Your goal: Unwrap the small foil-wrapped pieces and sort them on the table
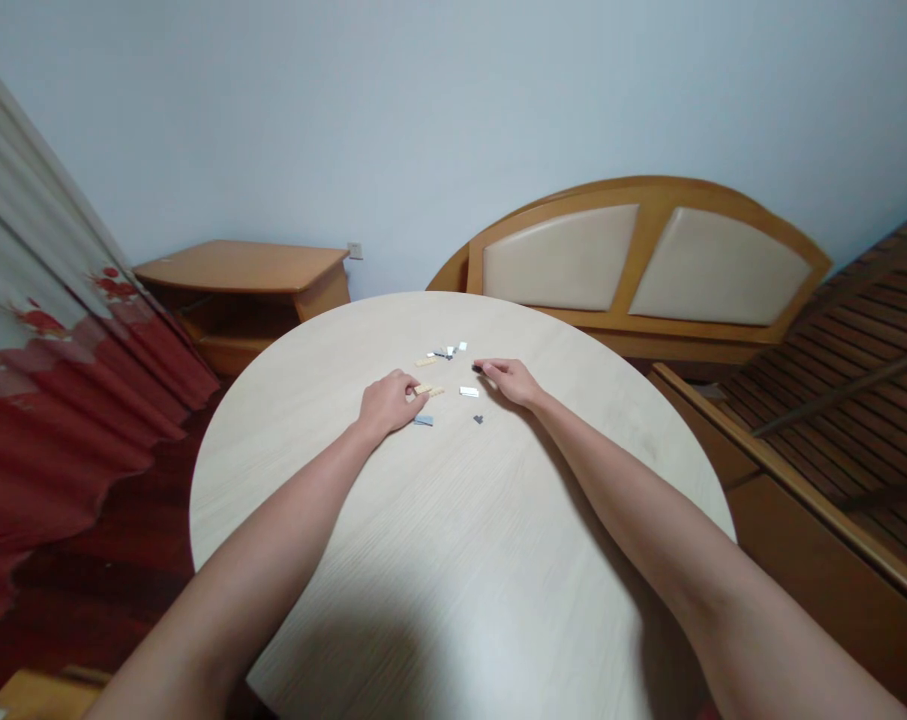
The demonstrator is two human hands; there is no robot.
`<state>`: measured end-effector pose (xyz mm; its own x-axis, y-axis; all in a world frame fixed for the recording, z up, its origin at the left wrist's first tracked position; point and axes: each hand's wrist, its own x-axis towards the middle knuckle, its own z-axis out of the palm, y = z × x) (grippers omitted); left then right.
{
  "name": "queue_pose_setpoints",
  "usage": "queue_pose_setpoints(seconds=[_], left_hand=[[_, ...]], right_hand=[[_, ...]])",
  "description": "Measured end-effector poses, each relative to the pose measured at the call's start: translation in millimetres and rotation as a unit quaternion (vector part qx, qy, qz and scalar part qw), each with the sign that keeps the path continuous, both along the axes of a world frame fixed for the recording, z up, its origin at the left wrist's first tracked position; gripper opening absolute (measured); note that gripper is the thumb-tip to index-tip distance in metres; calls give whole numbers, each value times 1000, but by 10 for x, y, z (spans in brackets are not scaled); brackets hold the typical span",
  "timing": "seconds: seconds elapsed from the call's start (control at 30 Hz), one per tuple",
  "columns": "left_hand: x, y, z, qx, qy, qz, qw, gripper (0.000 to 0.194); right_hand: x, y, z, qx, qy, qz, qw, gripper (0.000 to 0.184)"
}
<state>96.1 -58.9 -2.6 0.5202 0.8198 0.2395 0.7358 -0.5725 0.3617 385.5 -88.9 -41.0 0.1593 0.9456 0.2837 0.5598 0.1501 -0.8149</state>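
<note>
My left hand [390, 403] is closed at the fingertips on a flat tan strip [423, 389], which looks like a toy building brick. Another tan strip [436, 392] lies right beside it. Just below these fingers are grey-blue flat pieces [423, 421]. Across from it, my right hand [511, 380] pinches a small dark piece [477, 368], too small to make out clearly. Between the hands lie white flat pieces [469, 392], with small dark grey pieces [478, 419] nearer to me. Farther off is a loose group of white, dark and grey pieces [445, 353], next to a tan piece [426, 362].
All the pieces lie on a round pale wooden table [438, 540]. Behind it stand a wooden cabinet [243, 265] on the left and a padded headboard [565, 255] on the right. A red and white curtain [63, 390] hangs at left; a slatted bed frame [843, 390] is at right.
</note>
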Motion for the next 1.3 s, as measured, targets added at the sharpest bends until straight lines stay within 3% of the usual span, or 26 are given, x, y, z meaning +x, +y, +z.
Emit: queue_pose_setpoints(seconds=[0.1,0.23,0.5,0.67,0.97,1.3], left_hand=[[2,3,-8,1,3,1,1000,31],[7,1,-14,7,3,7,1000,31],[13,-13,-11,4,5,19,1000,33],[14,-17,-9,1,5,18,1000,34],[13,-48,44,-8,16,20,1000,38],[-1,5,-2,-5,-22,20,1000,35]], right_hand=[[112,-172,-37,16,-51,-55,997,28],[134,-357,-92,56,-93,-109,988,30],[9,-438,-47,118,-216,-71,967,35],[27,-406,-73,93,-267,-68,957,26],[-18,-443,-9,88,-242,-65,964,20],[-189,-513,96,186,-176,-29,966,17]])
